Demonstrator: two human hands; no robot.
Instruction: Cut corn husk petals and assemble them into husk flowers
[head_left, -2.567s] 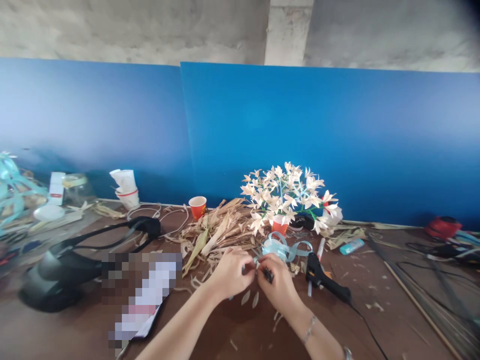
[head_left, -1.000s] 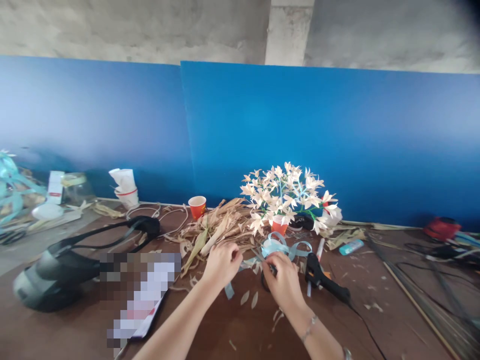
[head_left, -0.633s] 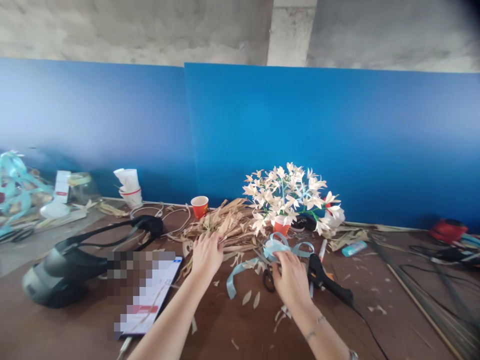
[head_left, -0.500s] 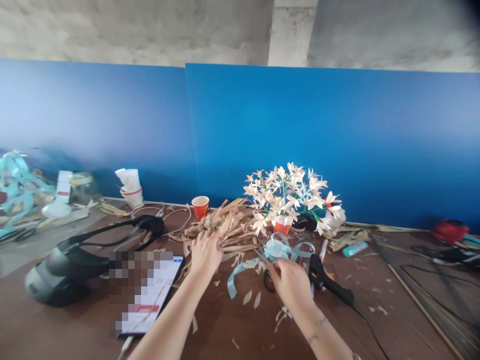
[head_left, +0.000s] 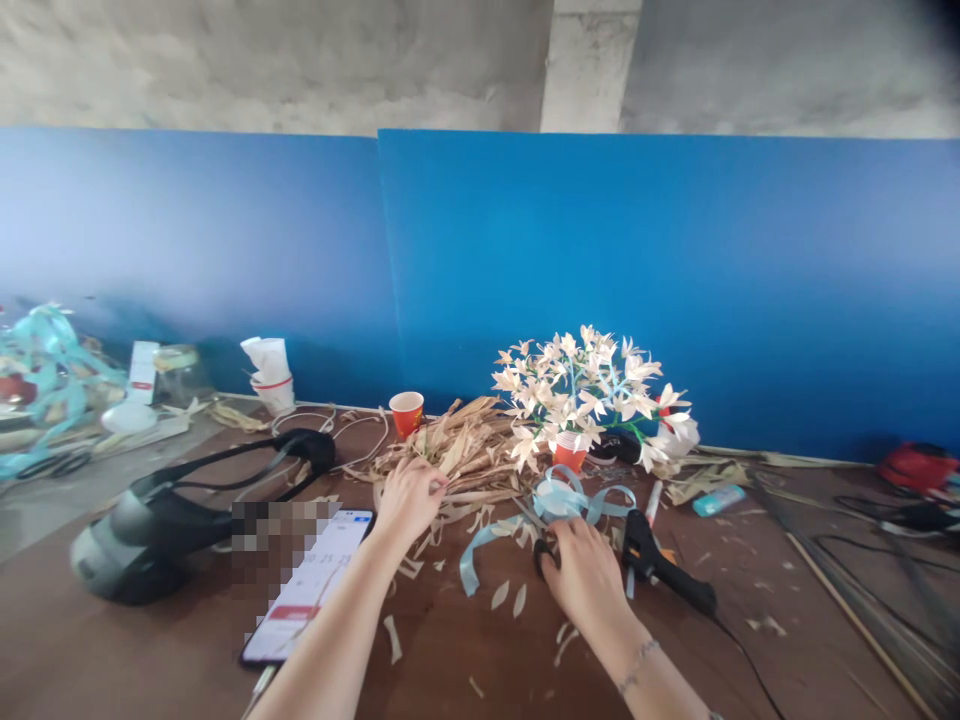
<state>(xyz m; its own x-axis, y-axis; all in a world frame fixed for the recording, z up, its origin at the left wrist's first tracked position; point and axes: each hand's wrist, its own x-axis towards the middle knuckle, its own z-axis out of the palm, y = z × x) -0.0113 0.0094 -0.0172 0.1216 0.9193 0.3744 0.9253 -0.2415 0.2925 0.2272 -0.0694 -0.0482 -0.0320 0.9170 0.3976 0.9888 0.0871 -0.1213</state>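
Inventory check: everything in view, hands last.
Flowers: many, cream, centre right
Cups: two, red, rear
Husks: pile, tan, centre
Ribbon: some, light blue, centre
Scissors: one, black handles, centre
Glue gun: one, black, right
Headset: one, grey, left
Phone: one, dark, left
Container: one, white, left
Jar: one, clear, left
Small object: one, turquoise, right
Unclear object: one, red, far right
Panels: two, blue, behind
Wall: one, grey, behind
Table: one, brown, foreground
Left hand: one, bare, at husks
Right hand: one, bare, at scissors
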